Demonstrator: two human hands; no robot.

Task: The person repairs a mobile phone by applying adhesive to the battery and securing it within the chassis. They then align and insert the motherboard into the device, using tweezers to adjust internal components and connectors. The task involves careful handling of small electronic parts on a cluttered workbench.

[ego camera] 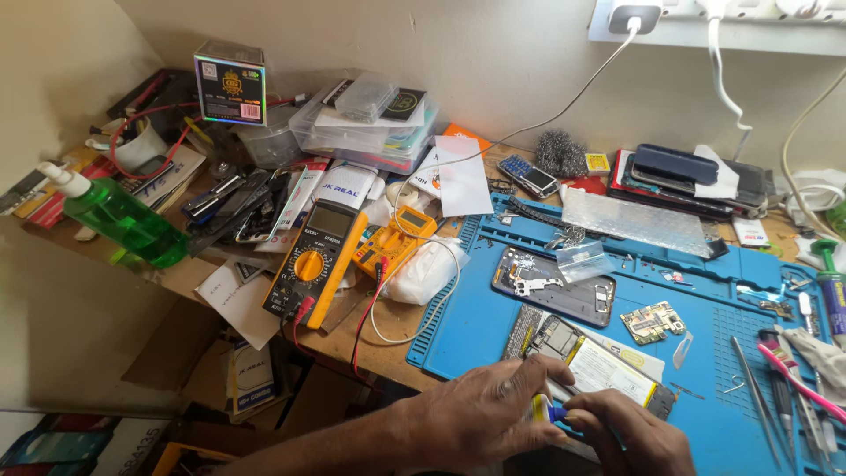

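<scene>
At the bottom of the head view both my hands meet over the near edge of a blue work mat (493, 330). My left hand (480, 414) and my right hand (630, 432) pinch a small yellow and blue tube (548, 411) between their fingertips. Just beyond them lies an opened phone (589, 361) with its white battery showing. Farther back on the mat rest a dark phone back cover (555, 286) and a small green circuit board (652, 322).
A yellow multimeter (315, 263) with red and black leads sits left of the mat, beside a smaller orange meter (395, 240). A green spray bottle (115, 216) lies at far left. Tweezers and a pink toothbrush (797, 383) lie at the mat's right. Phones, boxes and cables crowd the back.
</scene>
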